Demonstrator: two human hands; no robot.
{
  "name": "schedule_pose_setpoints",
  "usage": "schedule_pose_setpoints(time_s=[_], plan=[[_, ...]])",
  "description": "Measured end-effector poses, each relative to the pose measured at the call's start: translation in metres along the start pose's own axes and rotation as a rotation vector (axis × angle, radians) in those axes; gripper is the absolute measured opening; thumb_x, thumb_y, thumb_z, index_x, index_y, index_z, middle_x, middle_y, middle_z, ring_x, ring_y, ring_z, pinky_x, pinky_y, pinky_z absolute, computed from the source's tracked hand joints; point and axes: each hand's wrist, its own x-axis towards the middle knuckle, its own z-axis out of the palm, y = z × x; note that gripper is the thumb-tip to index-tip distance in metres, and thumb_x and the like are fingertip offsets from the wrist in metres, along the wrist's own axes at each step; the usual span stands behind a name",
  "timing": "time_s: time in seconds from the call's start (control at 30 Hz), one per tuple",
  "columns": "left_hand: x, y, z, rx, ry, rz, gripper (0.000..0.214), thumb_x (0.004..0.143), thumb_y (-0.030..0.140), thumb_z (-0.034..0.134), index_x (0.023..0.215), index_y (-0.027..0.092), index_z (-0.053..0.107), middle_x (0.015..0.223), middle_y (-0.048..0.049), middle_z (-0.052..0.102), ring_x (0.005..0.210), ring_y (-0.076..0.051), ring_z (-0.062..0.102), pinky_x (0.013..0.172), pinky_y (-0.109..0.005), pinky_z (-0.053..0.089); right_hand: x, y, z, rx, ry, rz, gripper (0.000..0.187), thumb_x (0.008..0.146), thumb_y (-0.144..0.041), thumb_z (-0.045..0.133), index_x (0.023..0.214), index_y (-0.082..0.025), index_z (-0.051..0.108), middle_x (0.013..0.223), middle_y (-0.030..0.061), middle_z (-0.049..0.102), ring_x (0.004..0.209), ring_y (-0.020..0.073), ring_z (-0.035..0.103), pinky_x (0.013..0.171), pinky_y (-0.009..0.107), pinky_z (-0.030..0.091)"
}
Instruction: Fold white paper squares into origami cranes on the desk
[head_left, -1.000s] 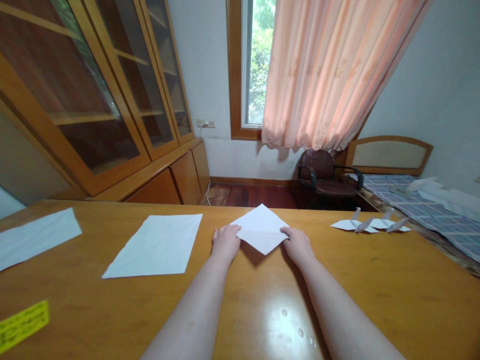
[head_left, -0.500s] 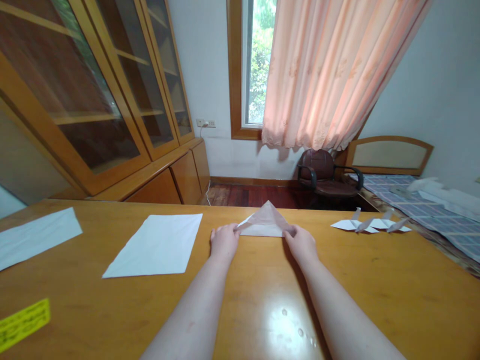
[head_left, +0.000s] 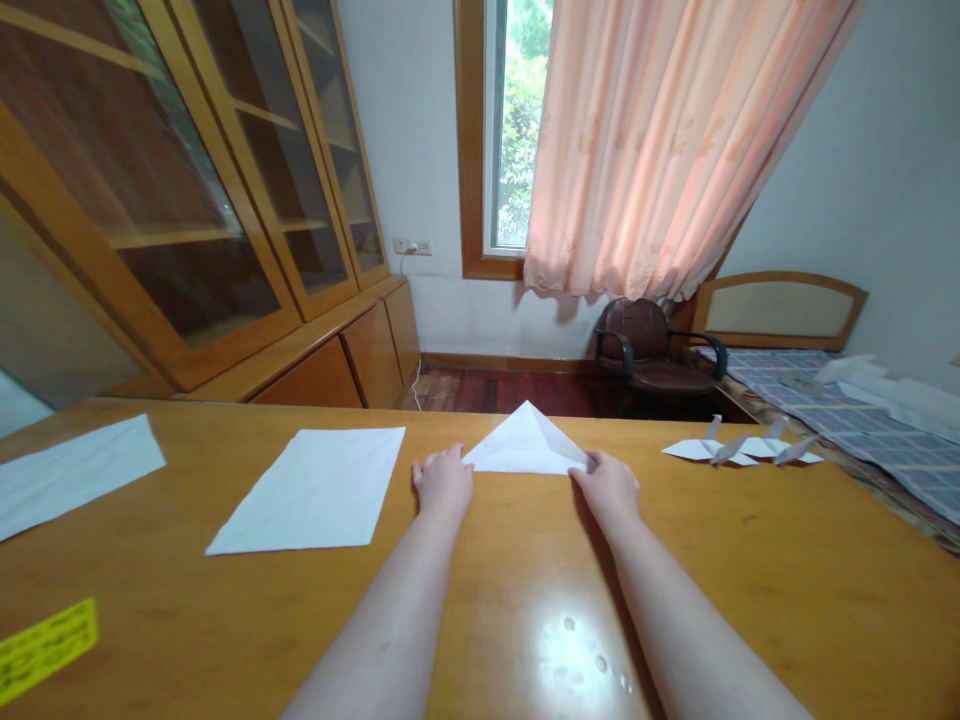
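A white sheet of paper (head_left: 525,445), folded into a triangle, lies near the far edge of the table with its point facing away from me. My left hand (head_left: 444,482) rests at the triangle's left corner, fingers spread and the thumb side touching the paper. At the opposite corner, my right hand (head_left: 609,485) pinches the paper between thumb and fingers. To the left of my left hand lies a flat white paper sheet (head_left: 319,490).
Another white paper piece (head_left: 75,475) lies at the table's far left, above a yellow label (head_left: 49,650) with writing. Folded paper figures (head_left: 742,450) stand at the right. Beyond the wooden table (head_left: 525,590) are a brown armchair (head_left: 637,345) and a bed (head_left: 817,390).
The triangle's raised layer has come down, so it looks flatter and brighter, its tip slightly further left. My left hand's fingers have spread from their grip; the right hand has shifted slightly right.
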Motion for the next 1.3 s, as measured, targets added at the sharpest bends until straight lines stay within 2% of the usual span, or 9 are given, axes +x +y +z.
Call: schedule_pose_setpoints(time_s=[0.43,0.57,0.67,0.73,0.87,0.97,1.07,1.2,1.3], plan=[[-0.001,-0.004,0.004,0.044,0.031,-0.101,0.038,0.086,0.018,0.039,0.117,0.027,0.058,0.113,-0.0105,0.064,0.112,-0.030,0.051,0.099,-0.060,0.024,0.006,0.007,0.003,-0.036,0.009,0.132,0.041,0.078,-0.031,0.054,0.117,-0.020,0.059,0.120,0.0115,0.060,0.114,0.0310,0.050,0.095,0.044,0.034],[0.000,-0.003,0.002,0.019,0.053,-0.089,0.040,0.084,0.015,0.041,0.119,0.025,0.058,0.116,-0.0106,0.062,0.114,-0.029,0.050,0.100,-0.052,0.030,0.008,0.009,0.005,-0.034,0.010,0.150,0.041,0.078,-0.027,0.052,0.118,-0.020,0.059,0.122,0.0128,0.058,0.117,0.0314,0.048,0.097,0.045,0.032],[-0.002,0.004,0.000,-0.115,0.096,0.079,0.040,0.084,0.015,0.042,0.120,0.020,0.057,0.123,-0.0092,0.059,0.118,-0.024,0.048,0.102,-0.038,0.034,0.009,0.009,0.008,-0.029,0.013,0.140,0.041,0.078,-0.027,0.051,0.117,-0.020,0.059,0.123,0.0127,0.057,0.118,0.0321,0.047,0.097,0.045,0.031],[-0.005,0.010,0.000,-0.226,0.081,0.267,0.039,0.084,0.019,0.044,0.121,0.020,0.057,0.128,-0.0071,0.056,0.123,-0.021,0.044,0.107,-0.036,0.030,0.009,0.010,0.009,-0.027,0.015,0.130,0.041,0.079,-0.027,0.050,0.118,-0.019,0.058,0.124,0.0131,0.057,0.118,0.0324,0.046,0.097,0.046,0.031],[-0.015,0.019,0.002,-0.309,-0.229,0.594,0.047,0.084,0.032,0.049,0.130,0.025,0.049,0.146,-0.0021,0.036,0.137,-0.021,0.027,0.114,-0.040,0.017,0.007,0.010,0.010,-0.019,0.022,0.124,0.041,0.079,-0.027,0.049,0.117,-0.018,0.058,0.123,0.0150,0.057,0.118,0.0332,0.046,0.097,0.048,0.030],[-0.018,0.020,0.007,-0.248,-0.400,0.685,0.055,0.085,0.040,0.048,0.137,0.026,0.040,0.151,-0.0027,0.024,0.140,-0.022,0.016,0.115,-0.043,0.009,0.005,0.008,0.011,-0.005,0.052,0.108,0.040,0.080,-0.023,0.046,0.118,-0.019,0.058,0.124,0.0149,0.056,0.120,0.0338,0.044,0.100,0.052,0.026],[-0.017,0.017,0.012,-0.166,-0.443,0.701,0.060,0.085,0.043,0.047,0.140,0.024,0.035,0.151,-0.0044,0.023,0.141,-0.022,0.014,0.115,-0.042,0.009,0.004,0.003,0.012,0.061,0.097,0.004,0.042,0.082,-0.020,0.041,0.120,-0.019,0.057,0.126,0.0140,0.054,0.123,0.0312,0.042,0.104,0.050,0.024],[-0.015,0.015,0.017,-0.131,-0.429,0.716,0.063,0.084,0.044,0.048,0.141,0.022,0.033,0.151,-0.0049,0.023,0.140,-0.022,0.016,0.115,-0.040,0.012,-0.003,-0.010,0.015,0.208,-0.032,-0.434,0.044,0.086,-0.020,0.036,0.127,-0.018,0.051,0.133,0.0090,0.051,0.126,0.0214,0.042,0.108,0.038,0.026],[-0.016,0.016,0.016,-0.131,-0.415,0.713,0.064,0.084,0.045,0.048,0.141,0.022,0.032,0.150,-0.0051,0.025,0.140,-0.022,0.017,0.114,-0.040,0.013,-0.016,-0.021,0.015,0.135,-0.157,-0.624,0.045,0.088,-0.030,0.041,0.132,-0.024,0.047,0.141,0.0040,0.043,0.138,0.0247,0.021,0.112,0.052,0.006]])
